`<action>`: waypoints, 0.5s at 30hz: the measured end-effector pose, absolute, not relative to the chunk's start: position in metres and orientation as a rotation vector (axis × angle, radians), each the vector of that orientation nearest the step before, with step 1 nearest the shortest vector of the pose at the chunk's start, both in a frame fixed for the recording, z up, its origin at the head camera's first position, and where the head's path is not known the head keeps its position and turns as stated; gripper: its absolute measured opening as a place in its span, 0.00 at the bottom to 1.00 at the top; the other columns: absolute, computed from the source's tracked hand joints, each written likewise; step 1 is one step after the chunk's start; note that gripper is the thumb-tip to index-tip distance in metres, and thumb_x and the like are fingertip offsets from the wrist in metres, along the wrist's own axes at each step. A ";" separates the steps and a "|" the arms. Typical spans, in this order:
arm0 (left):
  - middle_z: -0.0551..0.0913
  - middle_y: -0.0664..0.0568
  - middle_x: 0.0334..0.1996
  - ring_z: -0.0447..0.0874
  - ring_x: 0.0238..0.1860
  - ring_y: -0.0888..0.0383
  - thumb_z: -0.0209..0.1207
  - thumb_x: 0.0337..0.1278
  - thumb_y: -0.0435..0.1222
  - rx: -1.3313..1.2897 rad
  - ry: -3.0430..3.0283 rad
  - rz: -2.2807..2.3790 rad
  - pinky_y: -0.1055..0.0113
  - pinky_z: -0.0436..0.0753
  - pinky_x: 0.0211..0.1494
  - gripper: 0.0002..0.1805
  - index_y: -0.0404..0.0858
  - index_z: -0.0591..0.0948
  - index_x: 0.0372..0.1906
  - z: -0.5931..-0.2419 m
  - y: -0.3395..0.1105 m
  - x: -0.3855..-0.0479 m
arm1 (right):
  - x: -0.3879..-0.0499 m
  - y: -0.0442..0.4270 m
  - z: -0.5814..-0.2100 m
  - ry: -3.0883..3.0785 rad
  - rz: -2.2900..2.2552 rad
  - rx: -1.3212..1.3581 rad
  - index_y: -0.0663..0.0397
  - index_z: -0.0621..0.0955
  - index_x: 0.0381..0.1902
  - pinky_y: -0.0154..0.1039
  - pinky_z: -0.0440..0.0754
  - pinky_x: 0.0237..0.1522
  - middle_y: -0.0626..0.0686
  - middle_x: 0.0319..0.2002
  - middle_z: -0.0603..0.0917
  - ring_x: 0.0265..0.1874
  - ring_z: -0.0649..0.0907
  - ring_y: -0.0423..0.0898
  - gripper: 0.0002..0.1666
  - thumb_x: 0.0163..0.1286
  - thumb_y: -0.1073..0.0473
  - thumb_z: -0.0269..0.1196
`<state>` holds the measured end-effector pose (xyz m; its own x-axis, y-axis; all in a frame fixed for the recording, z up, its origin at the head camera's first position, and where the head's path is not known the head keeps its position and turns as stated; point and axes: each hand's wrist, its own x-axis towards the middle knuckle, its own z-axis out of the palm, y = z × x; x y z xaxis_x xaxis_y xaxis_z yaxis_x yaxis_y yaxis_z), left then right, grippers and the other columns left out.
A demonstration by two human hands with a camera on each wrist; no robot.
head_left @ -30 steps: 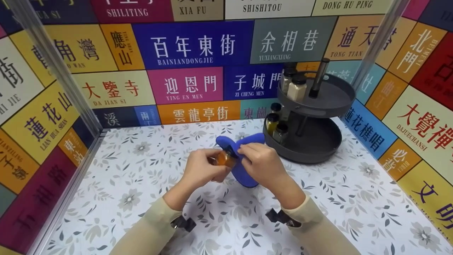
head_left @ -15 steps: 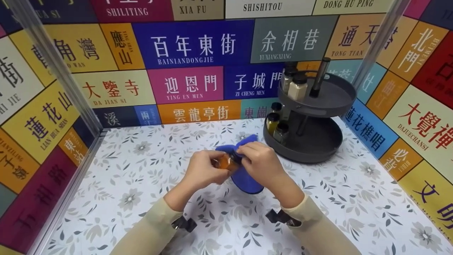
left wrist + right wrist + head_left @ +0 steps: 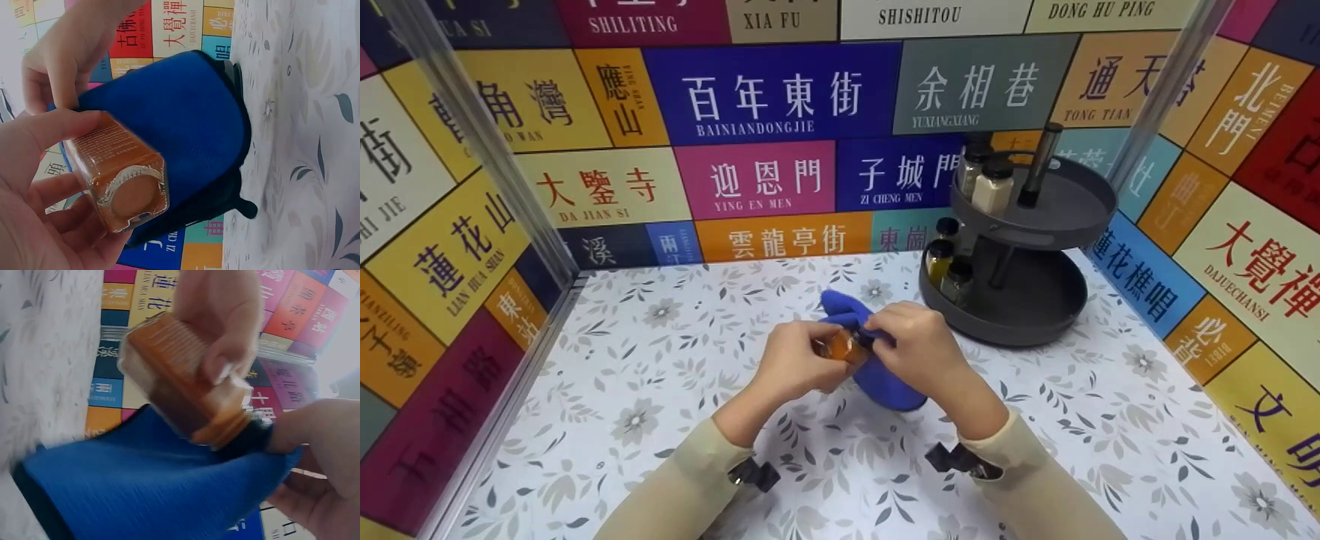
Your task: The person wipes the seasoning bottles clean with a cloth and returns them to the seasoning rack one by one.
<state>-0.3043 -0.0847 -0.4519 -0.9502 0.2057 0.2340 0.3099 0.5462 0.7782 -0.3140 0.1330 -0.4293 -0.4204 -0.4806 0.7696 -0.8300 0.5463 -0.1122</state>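
Between the two hands is a small glass jar (image 3: 840,345) with orange-brown contents and a black cap, tilted above the table. The left hand (image 3: 795,360) grips its body, thumb on one side and fingers beneath, as the left wrist view shows with the jar (image 3: 124,174) base outward. The right hand (image 3: 919,345) pinches a blue cloth (image 3: 889,386) with dark edging against the black cap (image 3: 247,439). In the right wrist view the cloth (image 3: 152,489) hangs from those fingers below the jar (image 3: 180,377).
A dark two-tier round rack (image 3: 1012,330) stands at the back right, with a pale jar (image 3: 992,187) on its upper tier and several jars on the left of both tiers. The table (image 3: 645,360) has a floral cover. Panels with printed signs (image 3: 765,90) surround it.
The blue cloth has shifted and folded around the cap, its lower part swinging slightly right and down. The jar has tipped further sideways, and the left hand has moved slightly right and down.
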 end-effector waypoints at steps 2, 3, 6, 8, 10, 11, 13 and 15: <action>0.84 0.59 0.19 0.82 0.21 0.61 0.74 0.40 0.42 -0.417 -2.658 -1.400 0.65 0.82 0.23 0.08 0.55 0.88 0.29 -0.452 -0.086 -0.305 | -0.312 0.134 -0.428 -2.099 0.658 1.068 0.55 0.89 0.32 0.43 0.89 0.37 0.52 0.29 0.90 0.31 0.88 0.49 0.13 0.50 0.75 0.70; 0.84 0.60 0.19 0.83 0.21 0.61 0.74 0.40 0.42 -0.404 -2.658 -1.409 0.65 0.83 0.23 0.08 0.56 0.88 0.30 -0.452 -0.087 -0.305 | -0.312 0.134 -0.427 -2.099 0.671 1.080 0.55 0.89 0.32 0.43 0.89 0.37 0.52 0.29 0.90 0.31 0.88 0.49 0.13 0.49 0.74 0.70; 0.85 0.60 0.20 0.85 0.23 0.61 0.76 0.41 0.44 -0.400 -2.661 -1.420 0.65 0.84 0.24 0.08 0.56 0.88 0.30 -0.451 -0.087 -0.304 | -0.313 0.134 -0.427 -2.078 0.701 1.095 0.56 0.89 0.32 0.43 0.90 0.38 0.52 0.29 0.90 0.31 0.88 0.49 0.12 0.51 0.74 0.71; 0.86 0.59 0.21 0.85 0.23 0.60 0.76 0.42 0.45 -0.408 -2.660 -1.424 0.64 0.84 0.25 0.08 0.55 0.88 0.30 -0.450 -0.087 -0.303 | -0.316 0.135 -0.428 -2.069 0.706 1.081 0.56 0.90 0.33 0.44 0.90 0.40 0.53 0.31 0.91 0.33 0.89 0.49 0.12 0.53 0.74 0.71; 0.86 0.59 0.22 0.86 0.24 0.60 0.77 0.42 0.46 -0.415 -2.656 -1.422 0.64 0.85 0.25 0.09 0.54 0.88 0.30 -0.449 -0.087 -0.303 | -0.318 0.135 -0.430 -2.069 0.704 1.061 0.56 0.90 0.34 0.44 0.90 0.41 0.53 0.31 0.91 0.33 0.89 0.49 0.12 0.53 0.74 0.72; 0.86 0.59 0.22 0.85 0.24 0.60 0.77 0.42 0.45 -0.418 -2.655 -1.416 0.64 0.85 0.26 0.09 0.54 0.88 0.31 -0.449 -0.087 -0.303 | -0.319 0.136 -0.430 -2.071 0.699 1.055 0.56 0.90 0.33 0.44 0.90 0.40 0.53 0.31 0.91 0.33 0.89 0.49 0.12 0.53 0.74 0.72; 0.86 0.60 0.22 0.84 0.24 0.61 0.76 0.41 0.43 -0.430 -2.655 -1.392 0.65 0.84 0.26 0.08 0.54 0.88 0.31 -0.449 -0.087 -0.303 | -0.321 0.137 -0.431 -2.077 0.702 1.064 0.56 0.89 0.32 0.44 0.90 0.39 0.52 0.30 0.91 0.32 0.89 0.49 0.12 0.51 0.74 0.72; 0.85 0.60 0.22 0.83 0.23 0.62 0.74 0.41 0.41 -0.446 -2.656 -1.353 0.66 0.83 0.25 0.08 0.54 0.88 0.30 -0.450 -0.087 -0.304 | -0.321 0.138 -0.431 -2.074 0.720 1.083 0.55 0.89 0.32 0.44 0.89 0.39 0.52 0.29 0.90 0.31 0.88 0.49 0.12 0.49 0.73 0.72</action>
